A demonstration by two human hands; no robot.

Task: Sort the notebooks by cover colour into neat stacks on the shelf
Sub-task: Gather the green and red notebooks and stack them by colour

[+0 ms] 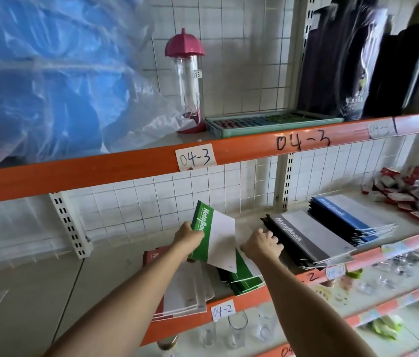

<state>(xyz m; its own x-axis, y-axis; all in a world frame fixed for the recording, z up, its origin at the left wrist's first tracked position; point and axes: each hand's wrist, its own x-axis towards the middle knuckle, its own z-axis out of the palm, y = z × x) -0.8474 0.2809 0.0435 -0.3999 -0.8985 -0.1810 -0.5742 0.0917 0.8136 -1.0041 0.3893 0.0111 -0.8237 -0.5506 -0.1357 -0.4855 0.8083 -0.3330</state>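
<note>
1. Green notebook [204, 229] up off the shelf [239, 304], tilted, pinched at its spine edge by the left hand [189, 234], right above the green stack [239, 276].
2. Right hand [263, 244] curled against the near end of the black stack [308, 239], fingers on its edges; a true grip or only a nudge, cannot tell.
3. Blue stack [350, 219] just beside the black, fairly square.
4. Red stack [175, 292] at the left, fanned and overhanging.
5. Judging progress: 4 colours already grouped, well along; green one to land, loose stacks to square.
6. Further out: pink-capped bottle [186, 81] on the upper shelf.
</note>
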